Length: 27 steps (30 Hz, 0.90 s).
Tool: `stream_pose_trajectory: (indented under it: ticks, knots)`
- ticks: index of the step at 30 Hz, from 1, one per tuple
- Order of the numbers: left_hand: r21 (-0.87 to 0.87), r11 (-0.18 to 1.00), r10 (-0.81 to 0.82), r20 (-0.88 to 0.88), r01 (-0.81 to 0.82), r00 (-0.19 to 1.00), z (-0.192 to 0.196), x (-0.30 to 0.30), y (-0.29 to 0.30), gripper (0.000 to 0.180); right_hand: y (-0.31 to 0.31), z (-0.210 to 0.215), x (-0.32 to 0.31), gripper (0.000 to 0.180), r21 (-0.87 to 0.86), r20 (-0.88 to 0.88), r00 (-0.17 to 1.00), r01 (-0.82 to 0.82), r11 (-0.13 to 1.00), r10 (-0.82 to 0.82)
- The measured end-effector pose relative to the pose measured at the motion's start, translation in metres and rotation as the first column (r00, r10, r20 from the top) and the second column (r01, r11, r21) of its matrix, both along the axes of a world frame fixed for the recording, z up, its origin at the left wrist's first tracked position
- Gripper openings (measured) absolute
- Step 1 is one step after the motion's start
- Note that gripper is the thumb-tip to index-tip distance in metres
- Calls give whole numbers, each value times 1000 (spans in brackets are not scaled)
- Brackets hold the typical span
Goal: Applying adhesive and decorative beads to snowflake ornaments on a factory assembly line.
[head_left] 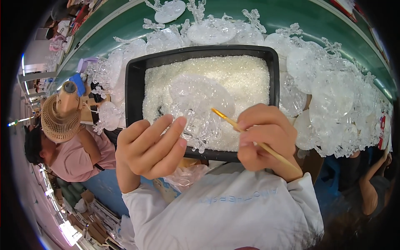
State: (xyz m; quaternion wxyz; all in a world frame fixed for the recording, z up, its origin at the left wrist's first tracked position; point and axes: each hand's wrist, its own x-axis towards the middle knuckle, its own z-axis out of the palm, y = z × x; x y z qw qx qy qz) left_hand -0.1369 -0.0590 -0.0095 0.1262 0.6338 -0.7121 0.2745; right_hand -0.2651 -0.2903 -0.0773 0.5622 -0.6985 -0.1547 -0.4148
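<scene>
Between the fingers of my left hand [152,146] is a clear plastic ornament [196,125] with a round frosted disc and a branched, lumpy clear part. My fingertips cover part of its edge. In my right hand [268,137] is a thin paintbrush [266,148] with a pale wooden handle, pinched by thumb and fingers. Its orange-yellow tip points at the ornament, close to the disc; I cannot tell whether it touches. Below both hands lies a black tray [273,79] filled with white glittery flakes [246,75].
Many similar clear ornaments [329,96] crowd the green table [229,10] behind and on both sides of the tray. At the left stands a tan fan [62,116], with a person in pink [87,154] beside it. Another person's arm [371,179] shows at the right.
</scene>
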Motion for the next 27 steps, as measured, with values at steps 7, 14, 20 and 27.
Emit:
stream_pose_trajectory:
  ticks: [7, 14, 20, 27]
  knots:
    - [-14, 1000, 22, -38, -22, 999, -2, -1, 2, 22, -5, 1, -2, 31, -25, -44, 999, 5, 1000, -6]
    - [-113, 988, 69, -297, -107, 952, -4, 12, -3, 33, -5, -9, -8, 21, 140, 250, 967, 19, 990, -54]
    - [-344, 894, 79, -509, -287, 857, -18, 14, -21, 20, 1, -5, -7, 30, -21, 203, 979, -8, 1000, 12]
    - [-394, 888, 77, -379, -236, 922, -21, 8, -32, 27, 10, -3, 7, 28, -116, 49, 998, -21, 993, 27]
